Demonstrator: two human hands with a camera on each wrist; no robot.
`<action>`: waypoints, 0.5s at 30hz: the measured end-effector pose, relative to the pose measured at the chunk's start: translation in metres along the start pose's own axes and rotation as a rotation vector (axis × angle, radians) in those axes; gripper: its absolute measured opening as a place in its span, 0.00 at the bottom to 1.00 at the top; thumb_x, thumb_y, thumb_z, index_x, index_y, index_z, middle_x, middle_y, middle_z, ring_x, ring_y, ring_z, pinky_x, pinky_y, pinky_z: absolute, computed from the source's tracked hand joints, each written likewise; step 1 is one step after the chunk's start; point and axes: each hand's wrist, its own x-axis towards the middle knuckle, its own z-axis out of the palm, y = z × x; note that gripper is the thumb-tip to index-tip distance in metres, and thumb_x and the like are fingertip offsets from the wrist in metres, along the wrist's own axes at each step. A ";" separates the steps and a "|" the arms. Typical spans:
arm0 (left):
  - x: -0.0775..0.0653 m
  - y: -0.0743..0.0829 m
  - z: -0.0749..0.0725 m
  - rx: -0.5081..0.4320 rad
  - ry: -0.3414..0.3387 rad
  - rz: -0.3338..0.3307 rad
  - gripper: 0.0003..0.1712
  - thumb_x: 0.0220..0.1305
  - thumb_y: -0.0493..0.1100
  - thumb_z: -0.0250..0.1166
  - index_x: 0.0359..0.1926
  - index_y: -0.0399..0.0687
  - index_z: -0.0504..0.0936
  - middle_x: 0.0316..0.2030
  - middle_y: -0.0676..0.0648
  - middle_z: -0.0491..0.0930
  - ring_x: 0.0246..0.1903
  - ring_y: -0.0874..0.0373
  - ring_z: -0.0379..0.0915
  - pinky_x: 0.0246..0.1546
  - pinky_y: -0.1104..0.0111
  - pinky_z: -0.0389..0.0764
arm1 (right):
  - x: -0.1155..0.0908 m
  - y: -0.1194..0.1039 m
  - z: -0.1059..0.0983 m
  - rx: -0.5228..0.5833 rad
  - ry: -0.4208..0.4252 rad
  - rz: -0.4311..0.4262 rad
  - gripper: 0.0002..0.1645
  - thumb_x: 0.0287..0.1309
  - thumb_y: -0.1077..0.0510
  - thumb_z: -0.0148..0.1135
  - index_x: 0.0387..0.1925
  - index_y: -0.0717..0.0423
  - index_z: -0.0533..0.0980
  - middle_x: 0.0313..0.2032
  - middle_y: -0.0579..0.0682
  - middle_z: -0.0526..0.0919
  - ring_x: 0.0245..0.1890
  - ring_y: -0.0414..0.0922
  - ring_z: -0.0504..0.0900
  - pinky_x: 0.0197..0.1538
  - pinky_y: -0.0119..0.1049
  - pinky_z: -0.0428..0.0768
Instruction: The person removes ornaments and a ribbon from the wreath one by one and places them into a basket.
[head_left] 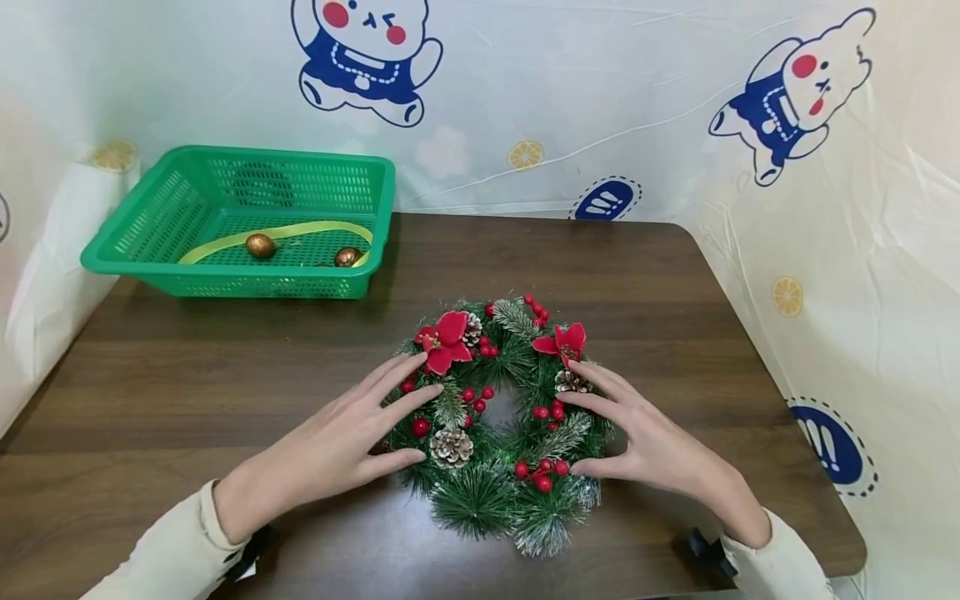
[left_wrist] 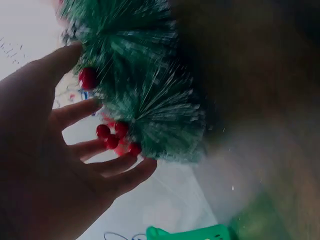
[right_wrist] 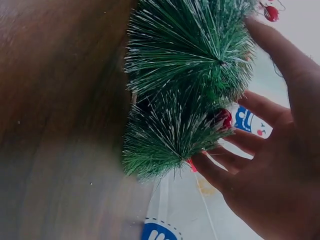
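A green Christmas wreath (head_left: pixel 480 504) lies on the brown table, its needles frosted at the tips. Red berries, pine cones (head_left: pixel 452 448) and two red poinsettias (head_left: pixel 446 342) decorate it. My left hand (head_left: pixel 352 429) is spread over the wreath's left side, fingertips at the upper poinsettia and thumb near a pine cone. On the opposite side my right hand (head_left: pixel 637 425) spreads likewise, its thumb beside a berry cluster (head_left: pixel 542 475). Both wrist views show spread fingers along the needles (left_wrist: pixel 145 115), with the wreath's outer edge (right_wrist: pixel 175 140) resting near the wood. Neither hand grips anything visibly.
A green plastic basket (head_left: pixel 240 285) stands at the back left of the table (head_left: pixel 637 292). Inside are two bronze-coloured balls (head_left: pixel 260 245) and a yellow-green ribbon (head_left: pixel 300 228). A printed white sheet (head_left: pixel 495 100) hangs behind the table and along its sides.
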 end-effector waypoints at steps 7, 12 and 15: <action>0.008 0.000 0.008 0.000 0.003 -0.014 0.42 0.66 0.62 0.64 0.76 0.60 0.60 0.79 0.47 0.41 0.76 0.43 0.42 0.58 0.48 0.76 | 0.006 0.006 0.003 -0.084 0.050 -0.039 0.44 0.53 0.39 0.74 0.69 0.46 0.70 0.76 0.52 0.54 0.75 0.58 0.52 0.63 0.66 0.68; 0.014 -0.008 0.008 -0.005 0.018 -0.023 0.41 0.67 0.62 0.63 0.76 0.59 0.60 0.79 0.46 0.41 0.77 0.44 0.40 0.58 0.49 0.76 | 0.016 0.013 0.001 -0.112 0.063 -0.032 0.44 0.53 0.38 0.73 0.69 0.45 0.70 0.76 0.51 0.55 0.75 0.57 0.52 0.64 0.65 0.66; 0.019 -0.015 0.007 -0.007 0.030 -0.019 0.40 0.68 0.61 0.62 0.76 0.59 0.60 0.79 0.46 0.41 0.77 0.45 0.40 0.60 0.48 0.74 | 0.025 0.019 -0.001 -0.118 0.062 -0.028 0.44 0.53 0.37 0.73 0.69 0.44 0.70 0.76 0.51 0.55 0.75 0.57 0.52 0.65 0.65 0.65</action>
